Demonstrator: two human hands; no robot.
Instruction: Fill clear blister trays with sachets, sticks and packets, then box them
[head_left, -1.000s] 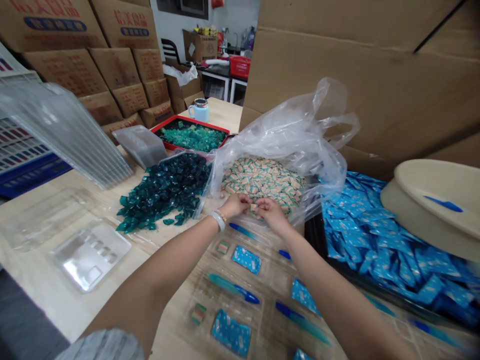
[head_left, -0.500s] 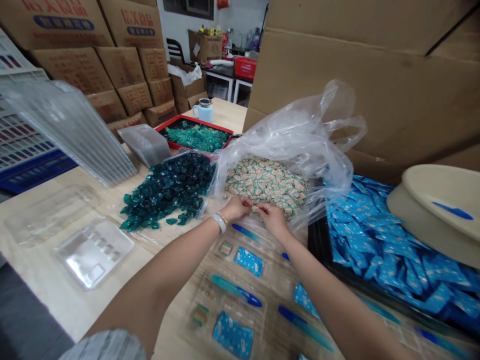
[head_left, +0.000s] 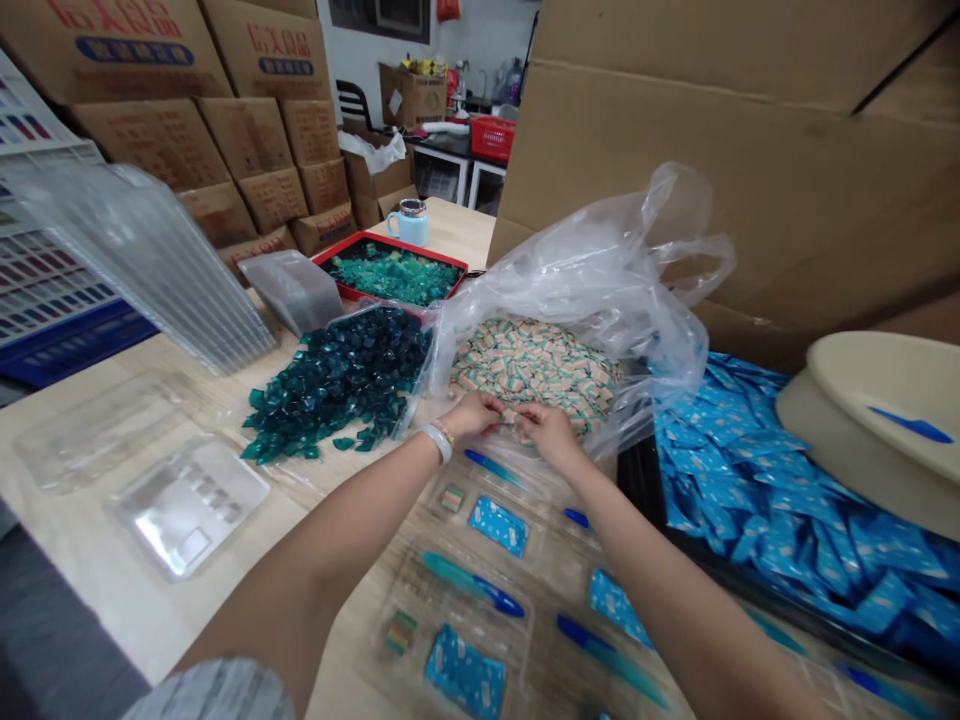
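Head view, lower centre: left hand [head_left: 471, 416] and right hand [head_left: 551, 434] pinch what looks like a small cream-and-green sachet [head_left: 510, 413] between their fingertips, at the near edge of a heap of matching sachets [head_left: 534, 365].

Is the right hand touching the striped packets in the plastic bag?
Touching: the head view shows the right hand with its fingers lying on the near edge of the pile of small striped packets inside the clear plastic bag.

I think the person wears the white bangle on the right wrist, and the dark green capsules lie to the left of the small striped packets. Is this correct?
Not quite: the white bangle is on the left wrist, not the right, as the head view shows. The dark green capsules do lie to the left of the small striped packets.
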